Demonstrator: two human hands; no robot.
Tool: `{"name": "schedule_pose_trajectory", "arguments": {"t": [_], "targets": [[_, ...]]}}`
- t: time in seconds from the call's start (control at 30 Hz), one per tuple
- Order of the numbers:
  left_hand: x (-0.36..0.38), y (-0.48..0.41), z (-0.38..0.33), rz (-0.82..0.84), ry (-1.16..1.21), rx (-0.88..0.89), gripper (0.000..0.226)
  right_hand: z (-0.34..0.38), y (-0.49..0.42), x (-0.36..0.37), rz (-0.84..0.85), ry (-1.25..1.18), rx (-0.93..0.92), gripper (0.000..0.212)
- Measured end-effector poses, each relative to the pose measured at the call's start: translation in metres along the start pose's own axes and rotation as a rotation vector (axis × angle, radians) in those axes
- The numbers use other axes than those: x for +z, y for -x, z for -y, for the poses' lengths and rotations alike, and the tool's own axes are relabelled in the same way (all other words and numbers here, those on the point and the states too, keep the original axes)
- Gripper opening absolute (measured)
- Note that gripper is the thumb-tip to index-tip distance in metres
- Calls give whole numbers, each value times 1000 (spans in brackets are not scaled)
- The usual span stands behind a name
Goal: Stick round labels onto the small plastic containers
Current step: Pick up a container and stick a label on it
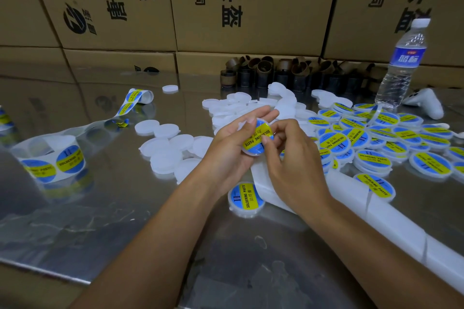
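1. While the left hand (232,150) cradled one small container (251,152) just above the table (113,221), its fingers (266,114) wrapped loosely round the back of it, gripping.
2. Right hand (293,168) pinched that same container's edge, thumb pressed down on the blue-and-yellow round label (254,138) on its face.
3. Label roll (52,160) sat way over on the left, with its strip trailing across the table.
4. Plain white containers (170,148) lay left of the hands, and labelled ones (376,140) were heaped on the right.
5. One lone labelled container (246,197) lay just below the hands, right beside a long white block (391,216).
6. Water bottle (401,65) stood upright at the far right, cardboard boxes (251,7) stacked behind everything.
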State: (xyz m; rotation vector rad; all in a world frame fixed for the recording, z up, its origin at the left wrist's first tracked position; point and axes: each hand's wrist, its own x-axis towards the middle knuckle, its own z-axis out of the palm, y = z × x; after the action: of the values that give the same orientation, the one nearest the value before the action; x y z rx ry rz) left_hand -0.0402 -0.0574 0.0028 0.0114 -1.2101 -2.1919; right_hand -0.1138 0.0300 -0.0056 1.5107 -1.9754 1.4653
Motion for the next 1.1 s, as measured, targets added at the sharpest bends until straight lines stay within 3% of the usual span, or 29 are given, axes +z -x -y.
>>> {"name": "schedule_pose_trajectory", "arguments": {"t": [0.17,0.3,0.43,0.53,0.83,1.1], "targets": [[1,-1,1,-28,42,-1,25,4,-2,-1,0,22,-19,14],[0,0,2,-46,53,-22,27,2,-5,-4,56,-2,61,45],[1,1,2,-30,48,-39,26,-3,-3,-6,8,-5,12,27],[0,1,-1,-3,30,-35,27,-6,-3,-6,-2,-73,83,18],[0,3,-1,52,-27,-67,29,-1,-7,-8,-39,-464,339,20],[-1,3,2,-4,-146,-49,30,-2,-7,-9,11,-410,316,20]]}}
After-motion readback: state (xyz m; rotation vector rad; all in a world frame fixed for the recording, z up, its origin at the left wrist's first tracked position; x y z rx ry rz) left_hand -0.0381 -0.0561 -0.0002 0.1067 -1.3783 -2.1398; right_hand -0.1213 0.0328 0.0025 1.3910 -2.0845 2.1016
